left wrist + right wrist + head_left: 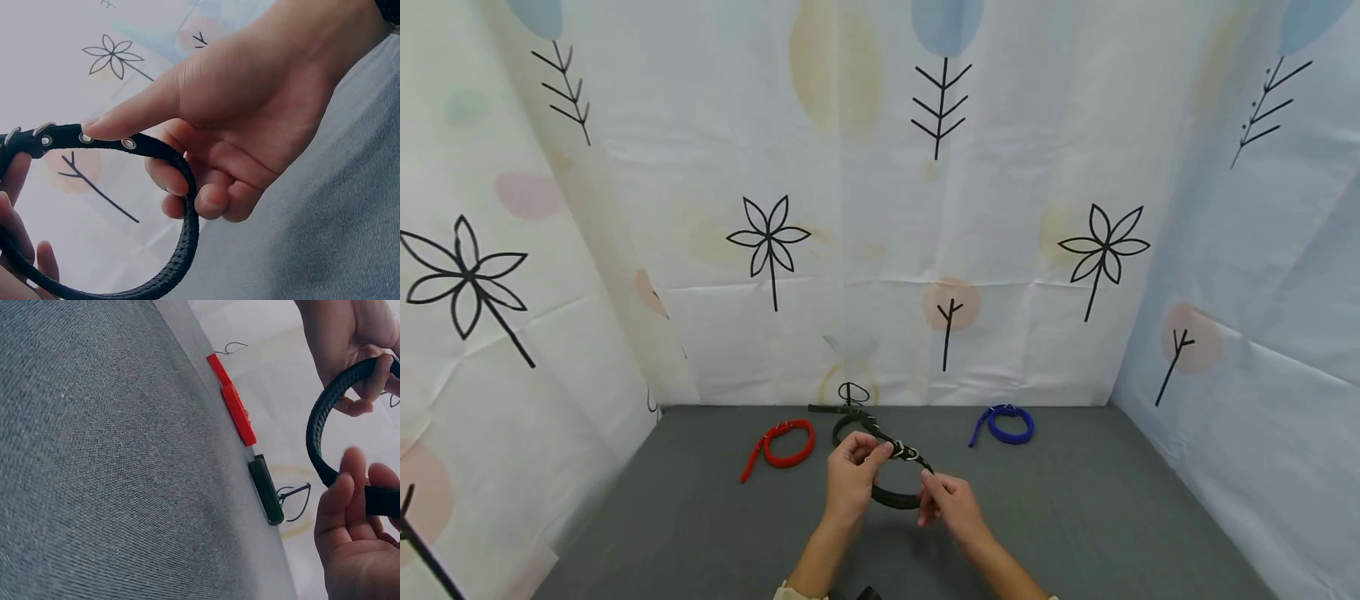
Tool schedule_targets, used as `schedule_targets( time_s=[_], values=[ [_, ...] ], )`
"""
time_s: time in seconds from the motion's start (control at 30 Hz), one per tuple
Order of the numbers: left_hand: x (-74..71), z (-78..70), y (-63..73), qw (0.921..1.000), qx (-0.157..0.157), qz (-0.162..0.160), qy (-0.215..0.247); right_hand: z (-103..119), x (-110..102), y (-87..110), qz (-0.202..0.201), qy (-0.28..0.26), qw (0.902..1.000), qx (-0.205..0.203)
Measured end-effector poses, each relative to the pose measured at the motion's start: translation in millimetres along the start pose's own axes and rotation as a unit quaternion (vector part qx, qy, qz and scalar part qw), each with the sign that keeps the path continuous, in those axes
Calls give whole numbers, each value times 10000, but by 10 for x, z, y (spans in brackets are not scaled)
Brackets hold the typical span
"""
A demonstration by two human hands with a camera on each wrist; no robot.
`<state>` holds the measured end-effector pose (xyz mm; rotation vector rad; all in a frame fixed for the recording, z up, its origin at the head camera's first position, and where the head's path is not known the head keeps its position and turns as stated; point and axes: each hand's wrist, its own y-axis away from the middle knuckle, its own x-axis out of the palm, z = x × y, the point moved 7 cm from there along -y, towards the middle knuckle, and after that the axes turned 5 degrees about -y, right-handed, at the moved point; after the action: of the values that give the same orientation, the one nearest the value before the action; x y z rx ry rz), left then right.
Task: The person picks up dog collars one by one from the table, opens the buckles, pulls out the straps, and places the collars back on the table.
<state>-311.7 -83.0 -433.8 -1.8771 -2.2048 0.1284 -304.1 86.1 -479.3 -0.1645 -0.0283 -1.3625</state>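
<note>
Working over a grey tabletop with a woven texture, spreading away from 6 o'clock. Using 2 bare hands: gripping 1 black collar with the left hand, at about 10 o'clock on its loop, and pinching it with the right hand at about 4 o'clock. Holding this collar up above the tabletop, toward 6 o'clock from the middle of the head view. Showing 2 metal rings and 3 eyelets on it in the left wrist view.

Taking the held collar as the dial's centre, finding 3 more lying farther off: 1 red collar at 10 o'clock, 1 blue collar at 2 o'clock, 1 dark green collar at 11 o'clock, close to the back edge. Counting 4 collars altogether.

Facing 3 pale cloth walls beyond, standing at 9, 12 and 3 o'clock. Counting 3 black outline flowers printed there.
</note>
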Motion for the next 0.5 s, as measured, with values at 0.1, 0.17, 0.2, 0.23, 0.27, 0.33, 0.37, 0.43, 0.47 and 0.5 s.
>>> schedule_targets(
  time_s=[0.1, 0.17, 0.2, 0.23, 0.27, 0.33, 0.37, 0.43, 0.47, 0.5],
  values=[
    [9, -32, 11, 9999, 14, 108, -44, -2, -12, -1, 57, 76, 9999, 78],
    [19, -132, 52, 9995, 160, 206, -153, 34, -24, -4, 70, 223, 9997, -4],
    [24, -181, 72, 9992, 232, 252, -228, 62, -31, -6, 72, 296, 9995, -73],
    [29, -229, 92, 9986, 298, 301, -324, 98, -36, -6, 82, 365, 9992, -157],
    [34, -273, 113, 9977, 420, 347, -407, 134, -37, -9, 121, 410, 9988, -250],
    [44, -348, 151, 9957, 589, 439, -564, 214, -25, -13, 267, 440, 9976, -473],
    [48, -351, 156, 9949, 623, 486, -627, 250, -12, -17, 371, 427, 9968, -564],
    [58, -348, 164, 9932, 673, 559, -767, 311, 18, -25, 586, 334, 9954, -688],
    [63, -346, 167, 9924, 715, 585, -814, 327, 32, -30, 672, 291, 9949, -700],
    [66, -345, 167, 9920, 686, 606, -868, 339, 41, -36, 716, 271, 9947, -692]
  ],
)
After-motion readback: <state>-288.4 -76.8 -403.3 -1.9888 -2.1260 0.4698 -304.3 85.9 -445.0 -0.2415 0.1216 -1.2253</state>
